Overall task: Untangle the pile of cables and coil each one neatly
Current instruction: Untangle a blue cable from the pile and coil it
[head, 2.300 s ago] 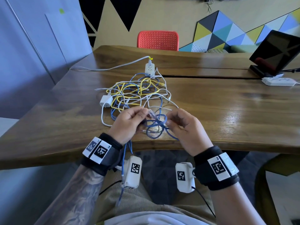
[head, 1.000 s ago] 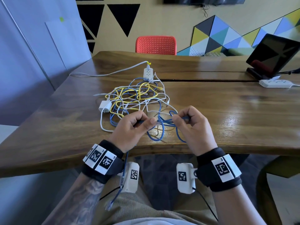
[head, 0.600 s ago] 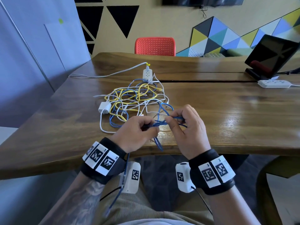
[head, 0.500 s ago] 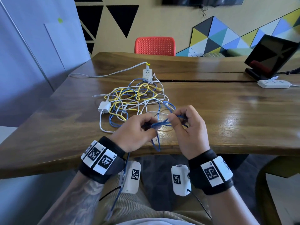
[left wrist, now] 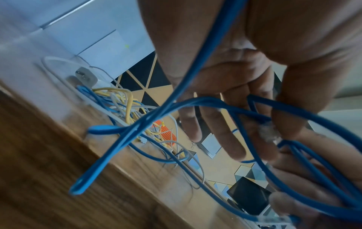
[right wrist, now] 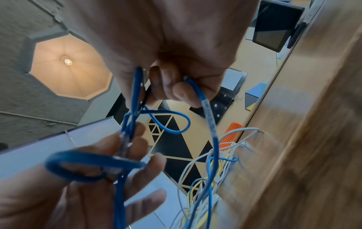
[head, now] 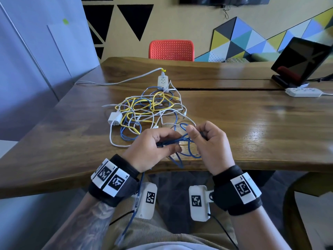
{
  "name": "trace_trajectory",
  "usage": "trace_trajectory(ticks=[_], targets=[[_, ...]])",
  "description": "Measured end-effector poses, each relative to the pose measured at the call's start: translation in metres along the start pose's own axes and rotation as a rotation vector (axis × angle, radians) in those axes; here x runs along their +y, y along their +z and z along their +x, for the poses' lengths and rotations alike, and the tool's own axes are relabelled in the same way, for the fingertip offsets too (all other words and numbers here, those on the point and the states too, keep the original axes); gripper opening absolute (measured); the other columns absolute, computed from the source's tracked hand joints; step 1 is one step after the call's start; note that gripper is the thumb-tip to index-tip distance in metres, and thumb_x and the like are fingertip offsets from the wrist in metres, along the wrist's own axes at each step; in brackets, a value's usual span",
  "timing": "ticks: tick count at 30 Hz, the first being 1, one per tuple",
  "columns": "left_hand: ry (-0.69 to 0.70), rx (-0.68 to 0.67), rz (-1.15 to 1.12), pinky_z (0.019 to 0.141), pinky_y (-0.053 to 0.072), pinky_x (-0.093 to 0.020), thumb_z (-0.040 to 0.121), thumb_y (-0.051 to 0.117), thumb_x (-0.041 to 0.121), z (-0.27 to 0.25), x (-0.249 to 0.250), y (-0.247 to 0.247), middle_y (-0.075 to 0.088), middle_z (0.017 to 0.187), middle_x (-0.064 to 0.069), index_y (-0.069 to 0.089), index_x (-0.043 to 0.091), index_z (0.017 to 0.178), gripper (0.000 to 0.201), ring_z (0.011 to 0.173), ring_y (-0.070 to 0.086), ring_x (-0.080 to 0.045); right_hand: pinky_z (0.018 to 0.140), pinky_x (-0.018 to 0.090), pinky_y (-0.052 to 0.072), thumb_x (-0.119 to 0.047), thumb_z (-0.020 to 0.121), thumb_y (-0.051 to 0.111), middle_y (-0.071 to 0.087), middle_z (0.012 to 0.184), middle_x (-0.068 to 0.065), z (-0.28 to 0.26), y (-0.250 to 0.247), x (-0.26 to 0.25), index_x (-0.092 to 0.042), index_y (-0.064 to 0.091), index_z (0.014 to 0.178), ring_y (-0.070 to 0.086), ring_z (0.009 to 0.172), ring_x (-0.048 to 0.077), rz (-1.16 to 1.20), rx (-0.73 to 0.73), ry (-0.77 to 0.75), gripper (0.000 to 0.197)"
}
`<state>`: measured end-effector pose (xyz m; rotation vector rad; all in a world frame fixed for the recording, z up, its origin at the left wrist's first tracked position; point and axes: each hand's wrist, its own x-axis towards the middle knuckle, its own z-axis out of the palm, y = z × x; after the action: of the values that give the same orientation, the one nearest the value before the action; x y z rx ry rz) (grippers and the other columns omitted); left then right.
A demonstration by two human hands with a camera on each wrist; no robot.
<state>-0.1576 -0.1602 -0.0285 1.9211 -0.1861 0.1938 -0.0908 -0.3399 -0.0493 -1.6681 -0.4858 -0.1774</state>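
Note:
A tangle of blue, yellow and white cables point(head: 146, 109) lies on the wooden table point(head: 252, 127). Just above the table's near edge, both hands hold loops of one blue cable point(head: 187, 143). My left hand point(head: 153, 145) grips a bundle of its strands, with a clear plug point(left wrist: 268, 131) beside its fingers point(left wrist: 231, 131). My right hand point(head: 207, 139) pinches a loop of the same blue cable point(right wrist: 207, 108) between thumb and fingers. One end of the blue cable point(head: 131, 217) hangs past my left wrist toward my lap.
A white charger block point(head: 115, 118) lies at the pile's left; a white power strip point(head: 163, 81) sits at its far side. A second power strip point(head: 302, 92) and a dark tablet on a stand point(head: 299, 60) are at the far right. A red chair point(head: 171, 50) stands behind the table.
Both hands have kept hold of the blue cable and drawn close together at the near edge. The right hand has shifted slightly and now pinches a loop beside the left fingers.

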Motion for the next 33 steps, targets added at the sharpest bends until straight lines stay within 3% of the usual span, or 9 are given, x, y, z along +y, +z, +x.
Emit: trace_trajectory(ticks=[5, 9, 11, 15, 19, 23, 27, 30, 33], targets=[[0.051, 0.103, 0.024, 0.083, 0.06, -0.034, 0.088, 0.073, 0.006, 0.0, -0.005, 0.004, 0.077, 0.093, 0.0, 0.075, 0.024, 0.106, 0.025, 0.086, 0.074, -0.018, 0.051, 0.023, 0.033, -0.039, 0.093, 0.07, 0.043, 0.055, -0.011, 0.006, -0.006, 0.0, -0.01, 0.055, 0.068, 0.034, 0.052, 0.007, -0.051, -0.047, 0.053, 0.041], [0.01, 0.112, -0.018, 0.067, 0.057, -0.034, 0.097, 0.061, 0.008, 0.0, -0.003, 0.004, 0.076, 0.084, -0.007, 0.062, 0.017, 0.096, 0.009, 0.077, 0.075, -0.021, 0.048, 0.029, 0.031, -0.033, 0.092, 0.073, 0.043, 0.059, -0.004, 0.005, -0.013, 0.0, -0.019, 0.064, 0.076, 0.031, 0.05, 0.012, 0.116, -0.189, 0.098, 0.024], [0.002, 0.116, -0.075, 0.069, 0.055, -0.035, 0.099, 0.058, 0.011, -0.001, -0.004, 0.0, 0.075, 0.087, -0.009, 0.054, 0.013, 0.092, 0.008, 0.084, 0.073, -0.019, 0.046, 0.03, 0.029, -0.032, 0.089, 0.072, 0.04, 0.057, -0.003, 0.003, -0.017, 0.001, -0.02, 0.065, 0.078, 0.029, 0.048, 0.013, 0.185, -0.185, 0.098, 0.018], [0.032, 0.109, -0.101, 0.085, 0.053, -0.041, 0.09, 0.066, 0.025, 0.0, -0.011, -0.007, 0.07, 0.094, 0.004, 0.063, 0.024, 0.088, 0.005, 0.088, 0.064, -0.016, 0.05, 0.033, 0.025, -0.036, 0.088, 0.069, 0.038, 0.056, -0.008, 0.008, -0.027, 0.003, -0.016, 0.063, 0.081, 0.027, 0.048, 0.013, 0.15, -0.08, 0.082, 0.022], [-0.027, 0.004, -0.263, 0.071, 0.058, -0.029, 0.094, 0.055, 0.045, 0.004, 0.0, -0.007, 0.074, 0.088, -0.004, 0.066, 0.015, 0.106, 0.035, 0.081, 0.071, -0.021, 0.052, 0.022, 0.029, -0.017, 0.095, 0.068, 0.041, 0.055, -0.016, 0.007, -0.025, -0.003, -0.019, 0.066, 0.082, 0.03, 0.051, 0.006, 0.018, -0.106, -0.014, 0.013], [-0.023, -0.112, -0.259, 0.075, 0.055, -0.024, 0.085, 0.075, 0.023, 0.003, -0.001, -0.002, 0.073, 0.094, -0.003, 0.069, 0.013, 0.106, 0.024, 0.087, 0.069, -0.016, 0.051, 0.02, 0.026, -0.009, 0.093, 0.068, 0.038, 0.056, -0.015, 0.003, -0.022, -0.007, -0.023, 0.061, 0.073, 0.028, 0.054, 0.006, -0.083, -0.077, -0.045, 0.026], [-0.041, -0.132, -0.225, 0.075, 0.05, -0.031, 0.07, 0.083, 0.026, 0.0, -0.009, 0.004, 0.063, 0.089, -0.001, 0.063, 0.015, 0.097, 0.035, 0.082, 0.056, -0.021, 0.051, 0.016, 0.029, -0.015, 0.094, 0.067, 0.041, 0.056, -0.013, 0.001, -0.018, -0.008, -0.022, 0.059, 0.072, 0.034, 0.054, 0.006, -0.202, -0.09, -0.046, 0.025], [-0.07, -0.137, -0.225, 0.068, 0.053, -0.045, 0.077, 0.078, 0.019, -0.001, -0.011, 0.009, 0.058, 0.084, -0.007, 0.055, 0.012, 0.092, 0.028, 0.074, 0.053, -0.025, 0.051, 0.016, 0.031, -0.019, 0.097, 0.064, 0.044, 0.056, -0.015, 0.003, -0.017, -0.009, -0.023, 0.056, 0.07, 0.037, 0.055, 0.006, -0.236, -0.103, -0.025, 0.028], [-0.076, -0.043, -0.207, 0.063, 0.057, -0.056, 0.083, 0.071, 0.021, -0.002, -0.01, 0.005, 0.055, 0.082, -0.014, 0.057, 0.025, 0.084, 0.015, 0.072, 0.054, -0.031, 0.05, 0.019, 0.03, -0.023, 0.096, 0.064, 0.04, 0.057, -0.012, 0.007, -0.022, -0.004, -0.016, 0.06, 0.074, 0.033, 0.055, 0.006, -0.292, -0.087, 0.009, 0.023]])
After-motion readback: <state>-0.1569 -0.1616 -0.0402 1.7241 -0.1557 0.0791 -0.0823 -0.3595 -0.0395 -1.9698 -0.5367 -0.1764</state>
